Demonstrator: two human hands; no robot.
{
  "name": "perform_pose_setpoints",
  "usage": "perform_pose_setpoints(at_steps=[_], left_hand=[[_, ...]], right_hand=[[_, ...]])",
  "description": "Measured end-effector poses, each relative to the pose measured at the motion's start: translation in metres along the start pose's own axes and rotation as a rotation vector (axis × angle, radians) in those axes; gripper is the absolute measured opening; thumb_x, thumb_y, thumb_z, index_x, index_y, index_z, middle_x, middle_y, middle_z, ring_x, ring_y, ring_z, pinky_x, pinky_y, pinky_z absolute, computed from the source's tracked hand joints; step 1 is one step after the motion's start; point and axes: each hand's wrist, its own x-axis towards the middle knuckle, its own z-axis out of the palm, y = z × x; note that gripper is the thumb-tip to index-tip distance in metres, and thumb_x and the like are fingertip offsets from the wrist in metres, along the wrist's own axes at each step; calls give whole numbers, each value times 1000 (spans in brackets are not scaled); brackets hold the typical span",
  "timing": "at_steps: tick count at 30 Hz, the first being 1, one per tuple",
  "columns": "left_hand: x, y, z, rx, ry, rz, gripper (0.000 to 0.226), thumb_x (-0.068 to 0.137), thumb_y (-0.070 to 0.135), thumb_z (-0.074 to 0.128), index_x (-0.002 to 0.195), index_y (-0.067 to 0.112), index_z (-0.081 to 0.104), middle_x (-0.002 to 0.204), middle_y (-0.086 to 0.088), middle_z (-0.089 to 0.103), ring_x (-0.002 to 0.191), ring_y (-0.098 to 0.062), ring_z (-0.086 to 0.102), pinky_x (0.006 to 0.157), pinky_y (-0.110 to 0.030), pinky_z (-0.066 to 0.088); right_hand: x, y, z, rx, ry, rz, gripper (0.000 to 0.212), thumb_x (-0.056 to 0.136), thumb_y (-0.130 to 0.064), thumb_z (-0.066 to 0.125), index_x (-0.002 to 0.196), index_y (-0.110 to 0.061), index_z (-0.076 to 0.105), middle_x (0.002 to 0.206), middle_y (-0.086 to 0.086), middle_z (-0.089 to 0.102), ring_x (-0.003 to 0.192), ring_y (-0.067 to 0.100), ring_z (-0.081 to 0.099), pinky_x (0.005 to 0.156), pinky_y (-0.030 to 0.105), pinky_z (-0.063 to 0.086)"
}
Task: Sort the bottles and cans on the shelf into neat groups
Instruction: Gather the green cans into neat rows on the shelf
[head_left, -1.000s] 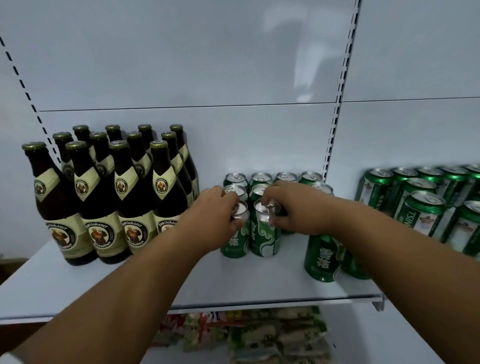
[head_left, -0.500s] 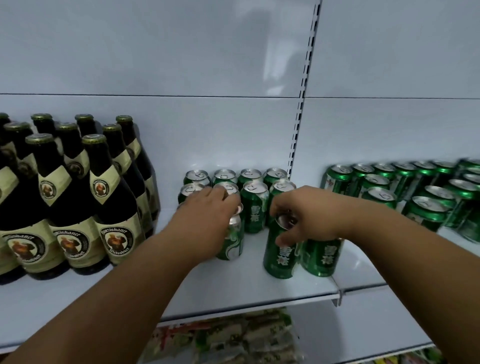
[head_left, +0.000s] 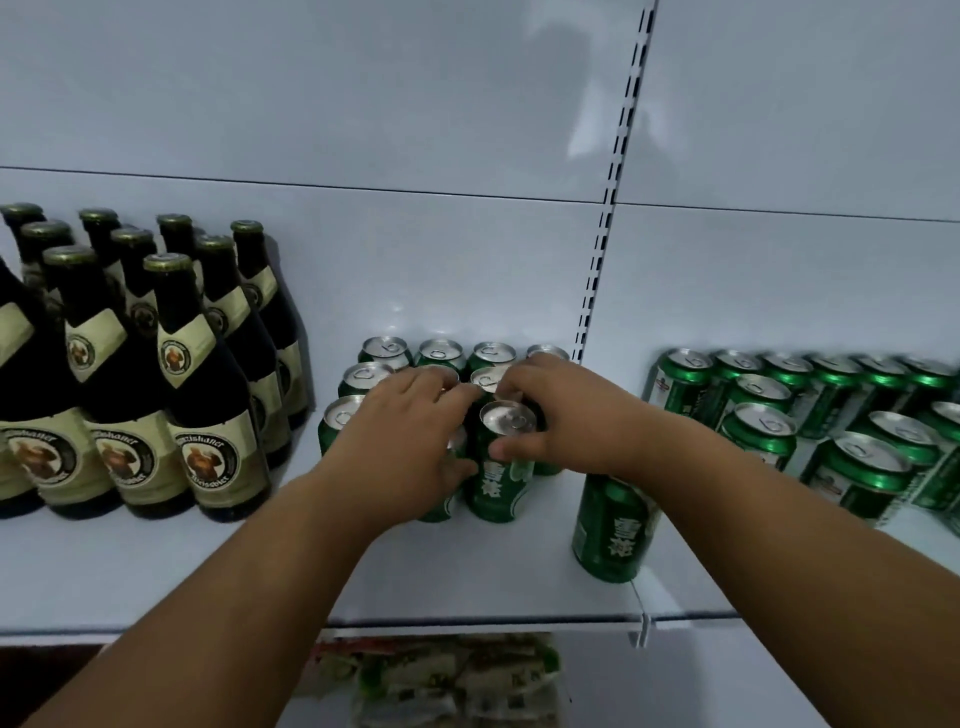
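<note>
Half a second ago apart at the front, the green can pinched by the right hand now stands beside the left hand's gripped can, closing the cluster's front row on the shelf; one stray can remains.

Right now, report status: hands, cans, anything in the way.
Right hand grips front can. Left hand over the can beside it, grip hidden. One stray can apart under the right forearm. Bottles grouped left, nothing blocking.
</note>
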Motion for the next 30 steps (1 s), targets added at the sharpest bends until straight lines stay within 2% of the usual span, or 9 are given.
perform_pose_setpoints(at_steps=[2,6,9,13,18,21,26,28,30], left_hand=[[7,13,2,-18,4,40,74,74,47,74,139,26,48,136,-1,53,125,-26,49,105,-40,37],[26,32,4,-26,-33,109,65,86,43,65,145,33,40,150,6,40,138,-19,36,113,-36,26],[34,37,5,-36,-105,101,62,89,39,64,145,36,39,145,9,43,134,-16,36,109,-31,30],[38,38,2,-59,-128,29,59,87,41,67,141,40,43,133,11,49,124,-16,42,103,-31,36],[38,38,4,-56,-112,8,60,84,44,69,138,39,46,125,10,51,116,-17,45,98,-31,38],[35,37,7,-70,-107,0,61,84,45,68,139,38,46,126,10,50,114,-18,45,97,-32,39],[30,35,11,-71,-86,8,65,84,46,66,143,37,41,134,9,49,120,-19,43,103,-36,38],[20,36,11,-86,4,23,66,81,40,68,143,34,45,136,6,50,125,-20,44,113,-41,31],[1,33,11,-156,220,-43,58,78,29,72,134,28,57,135,2,53,129,-20,45,120,-49,20]], right_hand=[[-17,11,-13,-5,-28,27,53,76,-57,73,116,-28,55,107,-10,50,97,10,51,85,31,47],[-50,36,-35,-80,-279,167,67,70,-64,74,125,-35,50,119,-12,53,107,12,54,90,34,50],[-63,45,-31,-39,-322,146,65,69,-62,76,123,-38,51,113,-14,57,99,8,56,86,29,49],[-57,44,-29,-32,-241,73,59,75,-52,77,125,-28,57,112,-11,59,97,8,56,82,24,48],[-35,42,-21,15,-98,109,59,72,-45,82,119,-21,56,113,-3,53,100,16,55,87,32,50],[-29,40,-13,56,-32,111,55,72,-40,84,116,-21,57,109,-4,52,99,16,56,84,30,50],[-35,42,1,51,68,110,59,73,-43,82,124,-27,57,114,-5,59,105,14,57,88,31,49],[-43,46,17,171,204,158,71,73,-45,81,135,-32,48,130,-7,50,118,10,50,97,29,46],[-52,44,40,510,423,267,72,79,-47,75,141,-34,40,138,-10,41,123,7,46,100,29,45]])
